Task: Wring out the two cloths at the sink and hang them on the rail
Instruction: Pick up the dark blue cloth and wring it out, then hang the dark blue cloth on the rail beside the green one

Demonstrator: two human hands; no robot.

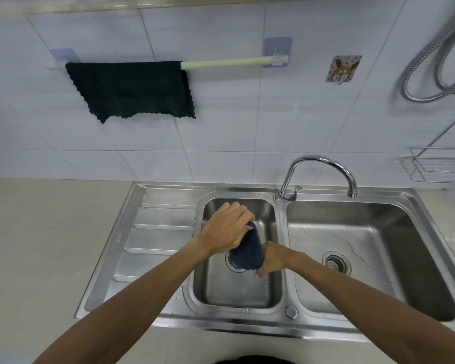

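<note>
I am gripping the bunched dark blue cloth (247, 252) over the small left sink basin (237, 295), my left hand (225, 228) clenched around its top and my right hand (272, 258) closed around its bottom, while the black cloth (132, 89) is hanging on the rail (221, 63).

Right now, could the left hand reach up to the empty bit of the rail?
Probably not yet: the left hand is busy gripping the blue cloth with the right hand. Nothing else blocks the rail.

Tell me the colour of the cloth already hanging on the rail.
Very dark green, nearly black, with wavy edges: the hanging cloth on the pale rail, seen in the head view.
</note>
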